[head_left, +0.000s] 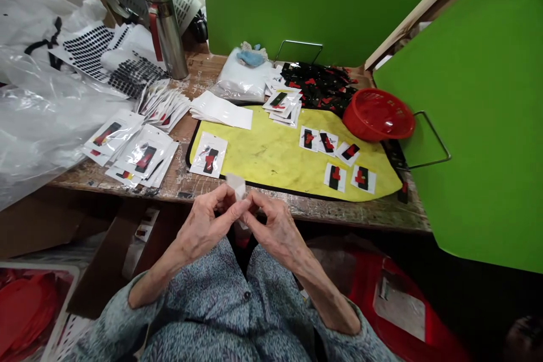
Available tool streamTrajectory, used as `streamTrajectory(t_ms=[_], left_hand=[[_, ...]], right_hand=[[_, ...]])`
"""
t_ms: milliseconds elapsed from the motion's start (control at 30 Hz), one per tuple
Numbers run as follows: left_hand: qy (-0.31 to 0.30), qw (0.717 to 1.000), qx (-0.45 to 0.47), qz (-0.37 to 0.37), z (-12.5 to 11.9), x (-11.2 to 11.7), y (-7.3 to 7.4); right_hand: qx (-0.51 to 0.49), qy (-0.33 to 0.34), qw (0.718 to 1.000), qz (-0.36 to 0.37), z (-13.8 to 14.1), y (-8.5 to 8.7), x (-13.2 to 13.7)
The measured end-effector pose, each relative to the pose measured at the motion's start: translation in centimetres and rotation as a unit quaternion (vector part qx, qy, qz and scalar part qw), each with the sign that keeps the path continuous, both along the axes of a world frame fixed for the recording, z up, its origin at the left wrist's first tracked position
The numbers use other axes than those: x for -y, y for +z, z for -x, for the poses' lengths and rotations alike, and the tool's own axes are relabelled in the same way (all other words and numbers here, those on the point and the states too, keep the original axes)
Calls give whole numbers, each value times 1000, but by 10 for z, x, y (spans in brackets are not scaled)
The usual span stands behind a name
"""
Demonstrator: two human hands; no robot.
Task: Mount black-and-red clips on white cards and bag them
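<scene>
Just in front of the table edge, my left hand point(208, 216) and my right hand point(271, 222) meet with fingers pinched. Between them they hold a small whitish packet point(236, 185); its lower part is mostly hidden by my fingers. Beyond it on the yellow mat point(271, 150) lies a clear-bagged card point(209, 154) with a black and red piece on it. Farther right on the mat are several small white cards point(335, 177) bearing black and red pieces. A stack of blank white cards point(221, 109) overlaps the mat's back left edge.
Filled packets point(144, 155) are piled at the left beside a large clear plastic bag point(38, 119). A steel thermos point(169, 34) stands behind. A red basket point(377, 116) and loose black and red pieces point(318, 85) lie at the back right, near green panels point(479, 124).
</scene>
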State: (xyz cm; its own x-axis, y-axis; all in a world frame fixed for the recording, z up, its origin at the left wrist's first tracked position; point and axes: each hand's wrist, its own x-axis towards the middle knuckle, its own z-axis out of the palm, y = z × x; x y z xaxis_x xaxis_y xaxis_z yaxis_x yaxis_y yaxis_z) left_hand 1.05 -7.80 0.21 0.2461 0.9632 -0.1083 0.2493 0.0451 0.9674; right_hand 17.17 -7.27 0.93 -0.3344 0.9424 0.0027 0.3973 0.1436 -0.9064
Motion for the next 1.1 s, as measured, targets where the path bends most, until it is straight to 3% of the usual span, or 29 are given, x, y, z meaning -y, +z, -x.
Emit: streamTrajectory(t_ms=[100,233,400,467,600,700,833,933,1000,1100], left_hand=[[-39,998,31,24,9,-5,-2],[-76,997,4,25,18,-5,-1],[-47,997,36,49,14,-3,-3],[-40,996,62,48,12,-4,-4],[-65,997,27,19,14,-7,-6],[-85,994,-61,-29,15,-6,-5],[-60,964,-205,-156,12,-2,-4],[-9,939,-271,-212,6,2,-5],[25,938,-266,-223,2,4,-7],[27,961,-205,-185,0,2,-11]], right_hand=[[-8,21,1000,19,-2,-2,-2],[-45,77,994,69,-9,-5,-7],[66,48,995,-53,-8,-1,-5],[68,47,995,-63,-6,0,-3],[16,78,997,15,-6,-2,-5],[18,91,995,35,-9,-6,-9],[70,94,993,1,-10,-10,-10],[123,45,989,-63,-5,-10,-6],[153,5,980,-128,-1,-10,-1],[172,4,967,-186,6,-14,8]])
